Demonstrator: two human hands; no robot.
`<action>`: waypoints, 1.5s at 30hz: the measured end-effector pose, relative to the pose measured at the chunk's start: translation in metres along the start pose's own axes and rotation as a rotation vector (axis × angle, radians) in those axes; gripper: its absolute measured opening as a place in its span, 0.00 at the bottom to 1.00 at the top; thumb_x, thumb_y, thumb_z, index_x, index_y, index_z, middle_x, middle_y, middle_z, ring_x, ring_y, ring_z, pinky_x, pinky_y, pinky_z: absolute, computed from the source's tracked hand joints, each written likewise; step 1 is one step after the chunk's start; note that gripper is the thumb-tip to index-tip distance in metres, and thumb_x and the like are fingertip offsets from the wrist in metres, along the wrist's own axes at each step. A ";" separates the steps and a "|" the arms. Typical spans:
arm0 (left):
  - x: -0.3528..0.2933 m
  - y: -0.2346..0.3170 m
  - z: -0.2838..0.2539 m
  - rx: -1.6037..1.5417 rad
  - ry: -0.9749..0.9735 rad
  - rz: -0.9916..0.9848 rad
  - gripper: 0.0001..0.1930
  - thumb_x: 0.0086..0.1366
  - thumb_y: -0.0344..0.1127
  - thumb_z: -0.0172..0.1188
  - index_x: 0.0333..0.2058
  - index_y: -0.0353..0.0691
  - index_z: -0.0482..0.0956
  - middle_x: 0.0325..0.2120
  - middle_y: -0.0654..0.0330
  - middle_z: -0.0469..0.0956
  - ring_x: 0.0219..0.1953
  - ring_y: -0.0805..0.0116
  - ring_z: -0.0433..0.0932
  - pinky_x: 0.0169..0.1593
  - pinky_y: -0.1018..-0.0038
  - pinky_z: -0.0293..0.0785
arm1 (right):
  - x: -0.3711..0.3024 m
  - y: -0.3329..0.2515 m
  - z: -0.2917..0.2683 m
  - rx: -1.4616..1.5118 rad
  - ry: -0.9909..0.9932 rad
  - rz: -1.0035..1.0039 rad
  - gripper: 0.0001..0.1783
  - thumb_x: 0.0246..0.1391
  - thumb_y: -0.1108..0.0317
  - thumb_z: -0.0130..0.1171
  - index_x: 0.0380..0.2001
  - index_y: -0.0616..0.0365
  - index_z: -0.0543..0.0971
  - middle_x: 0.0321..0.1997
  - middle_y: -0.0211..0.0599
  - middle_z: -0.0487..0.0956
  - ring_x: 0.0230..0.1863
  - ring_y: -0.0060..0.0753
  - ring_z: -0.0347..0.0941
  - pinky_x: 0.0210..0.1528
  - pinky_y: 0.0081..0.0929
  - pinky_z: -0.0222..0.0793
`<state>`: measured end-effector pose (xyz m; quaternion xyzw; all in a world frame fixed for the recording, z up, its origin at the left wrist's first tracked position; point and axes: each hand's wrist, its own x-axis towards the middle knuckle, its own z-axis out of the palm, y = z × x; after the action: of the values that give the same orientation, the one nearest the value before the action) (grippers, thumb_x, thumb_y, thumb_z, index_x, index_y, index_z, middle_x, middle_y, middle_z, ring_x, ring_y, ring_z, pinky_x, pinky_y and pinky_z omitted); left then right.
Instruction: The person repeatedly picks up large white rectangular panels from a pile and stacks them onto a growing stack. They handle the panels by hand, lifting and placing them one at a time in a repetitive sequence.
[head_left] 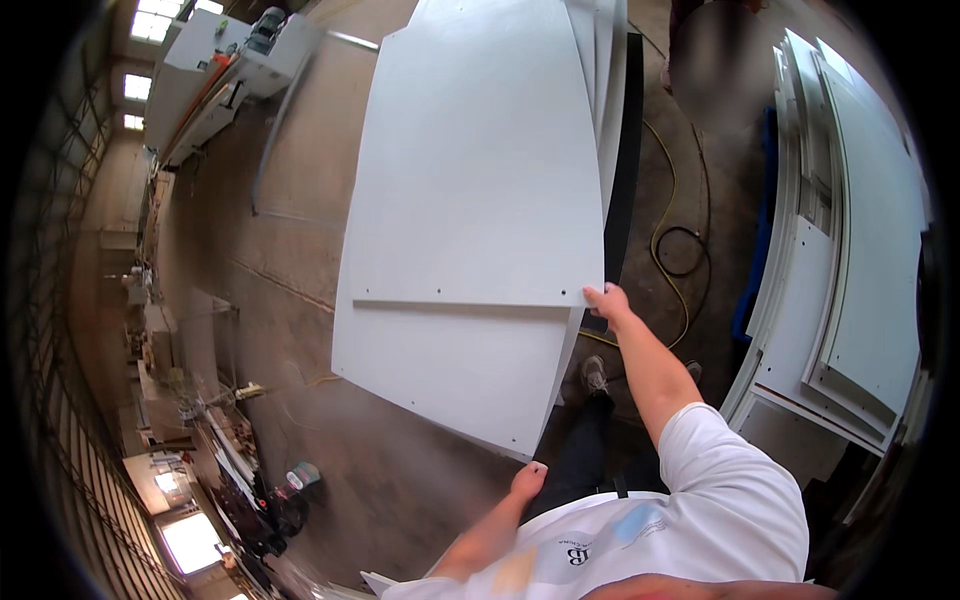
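A stack of large white panels lies in front of me. My right hand (606, 303) is closed on the near right corner of the upper white panel (480, 170), which has small dark holes along its near edge. Beneath it, a lower white panel (450, 350) sticks out toward me. My left hand (528, 482) is curled closed right by that lower panel's near corner. Whether its fingers grip the panel or something else is too small to make out. A black panel edge (627, 170) shows along the stack's right side.
On the right stands another stack of white panels (875, 230) beside a blue strip (757, 240). A yellow hose (655, 240) and a coiled dark cable (680, 250) lie on the floor between the stacks. Someone stands at the far right (715, 60). A machine (225, 80) is at the far left.
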<state>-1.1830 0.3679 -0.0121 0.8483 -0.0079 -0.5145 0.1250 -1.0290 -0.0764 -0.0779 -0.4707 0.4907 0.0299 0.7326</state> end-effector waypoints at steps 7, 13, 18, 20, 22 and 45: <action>-0.003 0.031 -0.018 -0.033 -0.048 0.147 0.14 0.62 0.45 0.54 0.37 0.42 0.79 0.37 0.54 0.81 0.42 0.59 0.79 0.46 0.68 0.73 | -0.089 0.089 -0.040 0.044 0.041 0.047 0.20 0.51 0.61 0.66 0.42 0.65 0.78 0.37 0.38 0.80 0.36 0.28 0.75 0.34 0.27 0.72; 0.052 0.049 -0.087 -0.842 0.084 -0.179 0.18 0.69 0.44 0.48 0.50 0.38 0.70 0.42 0.55 0.77 0.40 0.62 0.78 0.37 0.65 0.75 | -0.173 0.134 -0.137 0.033 0.265 0.160 0.25 0.56 0.48 0.58 0.39 0.64 0.79 0.33 0.35 0.79 0.32 0.27 0.75 0.32 0.28 0.72; 0.091 0.035 -0.170 -1.385 0.330 -0.371 0.38 0.68 0.60 0.45 0.68 0.47 0.44 0.69 0.52 0.44 0.66 0.42 0.53 0.61 0.45 0.59 | -0.223 0.116 -0.208 -0.077 0.541 0.171 0.35 0.58 0.38 0.50 0.32 0.66 0.81 0.27 0.36 0.78 0.27 0.28 0.74 0.28 0.28 0.69; 0.098 0.027 -0.197 -1.492 0.376 -0.385 0.35 0.69 0.58 0.43 0.67 0.47 0.48 0.66 0.52 0.51 0.67 0.45 0.51 0.64 0.46 0.56 | -0.245 0.113 -0.226 -0.161 0.651 0.132 0.35 0.58 0.38 0.51 0.28 0.66 0.81 0.25 0.35 0.78 0.27 0.26 0.72 0.30 0.28 0.68; 0.113 0.010 -0.211 -1.620 0.336 -0.390 0.32 0.69 0.58 0.40 0.65 0.46 0.53 0.64 0.55 0.55 0.66 0.50 0.54 0.65 0.48 0.53 | -0.265 0.115 -0.249 -0.278 0.759 0.055 0.35 0.58 0.39 0.51 0.25 0.67 0.80 0.23 0.34 0.77 0.26 0.24 0.70 0.31 0.27 0.66; 0.054 0.190 -0.135 -1.456 -0.008 0.132 0.16 0.65 0.46 0.59 0.44 0.42 0.75 0.40 0.59 0.77 0.41 0.64 0.77 0.45 0.66 0.78 | -0.338 0.043 -0.467 0.729 0.894 -0.190 0.22 0.51 0.42 0.62 0.33 0.50 0.77 0.26 0.22 0.77 0.24 0.19 0.71 0.23 0.20 0.63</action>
<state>-1.0177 0.2037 0.0425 0.5460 0.2847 -0.3839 0.6881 -1.5484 -0.2468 0.1111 -0.1969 0.6866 -0.4082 0.5685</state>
